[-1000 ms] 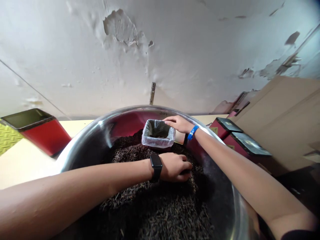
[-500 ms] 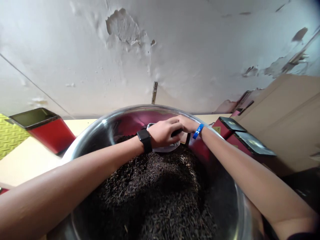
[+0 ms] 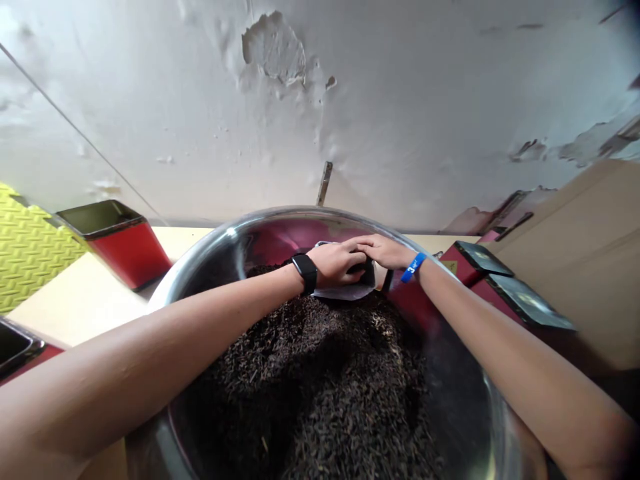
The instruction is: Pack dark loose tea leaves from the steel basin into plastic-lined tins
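Note:
Both hands are together inside a large metal bowl of dark, dried loose tea leaves. At the far side of the bowl a clear plastic bag spreads around the mouth of a tin, whose pale label partly shows. My left hand lies over the bag's mouth with curled fingers, dark leaves beneath them. Resting along the tin's right edge, my right hand reaches over until its fingertips meet my left hand. Most of the tin is hidden by the hands and the bag.
On the left an open red tin stands on the pale table, by a yellow textured mat. Another dark-rimmed tin is nearer. Lidded red tins and cardboard are at right. A peeling wall rises behind.
The view has shifted, so the scene sits farther right. My left hand's fingers have moved over the bag's mouth, showing more of the dark contents; both hands stay at the tin.

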A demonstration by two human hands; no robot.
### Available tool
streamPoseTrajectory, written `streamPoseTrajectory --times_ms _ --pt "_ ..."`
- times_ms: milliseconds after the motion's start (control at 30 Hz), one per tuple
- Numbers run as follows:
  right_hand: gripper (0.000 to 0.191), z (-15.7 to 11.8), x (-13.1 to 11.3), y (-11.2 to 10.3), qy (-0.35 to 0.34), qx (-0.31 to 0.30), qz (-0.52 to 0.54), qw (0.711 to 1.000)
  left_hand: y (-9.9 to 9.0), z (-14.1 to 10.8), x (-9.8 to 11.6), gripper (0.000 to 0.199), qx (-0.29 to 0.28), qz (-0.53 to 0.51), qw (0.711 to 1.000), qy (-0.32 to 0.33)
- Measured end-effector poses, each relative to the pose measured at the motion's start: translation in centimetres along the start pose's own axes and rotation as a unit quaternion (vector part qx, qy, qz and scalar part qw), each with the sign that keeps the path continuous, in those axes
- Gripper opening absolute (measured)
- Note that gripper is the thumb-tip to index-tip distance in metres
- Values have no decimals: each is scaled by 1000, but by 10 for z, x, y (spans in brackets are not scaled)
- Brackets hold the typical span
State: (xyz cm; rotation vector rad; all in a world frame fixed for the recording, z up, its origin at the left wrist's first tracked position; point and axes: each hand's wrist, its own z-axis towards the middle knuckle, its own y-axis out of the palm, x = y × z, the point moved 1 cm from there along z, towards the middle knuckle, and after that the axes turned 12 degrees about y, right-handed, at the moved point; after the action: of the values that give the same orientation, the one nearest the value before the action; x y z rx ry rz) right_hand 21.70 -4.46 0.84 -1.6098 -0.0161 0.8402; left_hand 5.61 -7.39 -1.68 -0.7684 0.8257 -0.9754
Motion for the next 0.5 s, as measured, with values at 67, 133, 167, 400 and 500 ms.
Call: streamPoseTrajectory --times_ms 67,133,167,400,500 --pt "36 0 -1 2 -3 -7 11 1000 1 0 -2 27 -4 -17 1000 -14" --pt "36 0 -2 3 -6 -13 21 1000 2 -1 -2 27 -9 -31 999 -25" --pt "36 0 -3 3 -7 -15 24 1000 3 -1 -3 27 -12 -36 999 -28" --pt "36 0 -4 4 -8 -17 14 1000 3 -1 -3 27 -6 -45 999 -21" --pt "37 1 -3 5 0 -15 0 1000 4 0 -3 27 -5 -49 999 -14"
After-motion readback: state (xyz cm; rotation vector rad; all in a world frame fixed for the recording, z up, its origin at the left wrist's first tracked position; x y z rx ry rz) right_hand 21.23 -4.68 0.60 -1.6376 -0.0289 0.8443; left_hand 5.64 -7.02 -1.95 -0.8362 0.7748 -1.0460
